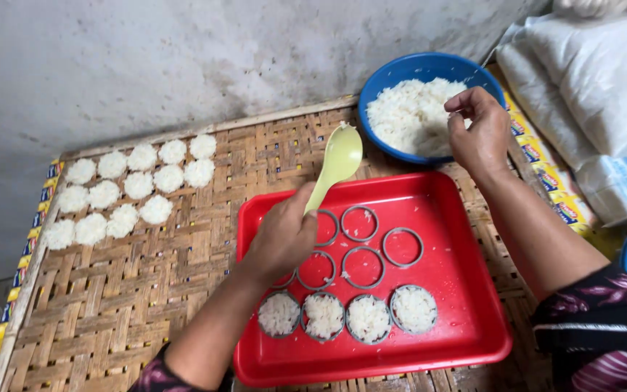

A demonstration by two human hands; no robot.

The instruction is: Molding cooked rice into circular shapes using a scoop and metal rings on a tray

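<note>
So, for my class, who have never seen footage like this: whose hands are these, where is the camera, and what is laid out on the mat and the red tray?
The single picture comes from a camera worn on a person's head, looking down at their own two bare hands. The left hand holds a pale green spoon above a red tray. On the tray lie metal rings: the four nearest are packed with white rice, the others are unfilled. The right hand reaches into a blue bowl of cooked rice, pinching some. To the left, on the woven mat, sit rows of round rice cakes already shaped. White sacks lie at the right.
</note>
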